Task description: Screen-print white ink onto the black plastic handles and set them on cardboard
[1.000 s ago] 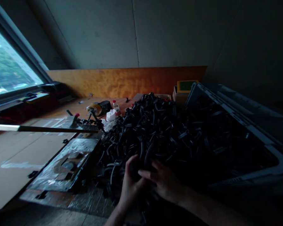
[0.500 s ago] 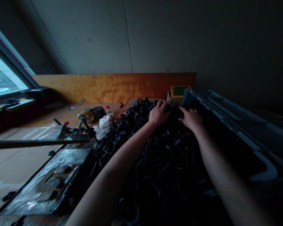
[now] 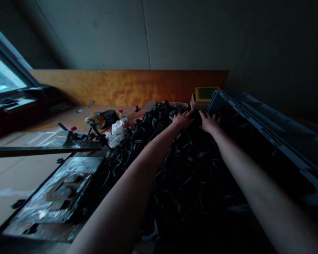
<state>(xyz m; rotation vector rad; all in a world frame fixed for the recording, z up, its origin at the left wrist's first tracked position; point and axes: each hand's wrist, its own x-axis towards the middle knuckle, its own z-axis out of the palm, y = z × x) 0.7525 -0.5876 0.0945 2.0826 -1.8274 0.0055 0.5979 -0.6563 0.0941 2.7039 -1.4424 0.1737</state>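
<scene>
A large heap of small black parts [image 3: 180, 158], shiny and curved, fills the middle of the bench; the dim light hides their exact kind. My left hand [image 3: 182, 120] rests on the far upper side of the heap, its fingers stretched forward and apart. Just right of it, by the near end of the grey crate's wall, my right hand [image 3: 208, 123] reaches over the heap with thumb and fingers spread. I see nothing held in either hand. The grey crate [image 3: 245, 118] lies to the right, its inside very dark.
A yellow-edged green box [image 3: 207, 93] stands behind my hands, against the wooden board [image 3: 116, 86]. Left of the heap are a red-capped bottle [image 3: 123, 118], white crumpled plastic [image 3: 115, 138], a tape roll [image 3: 96, 120] and a film-covered metal plate [image 3: 66, 187]. A window is at far left.
Both hands have reached farther forward over the heap, and my right hand has come closer to my left. The view has tipped slightly downward.
</scene>
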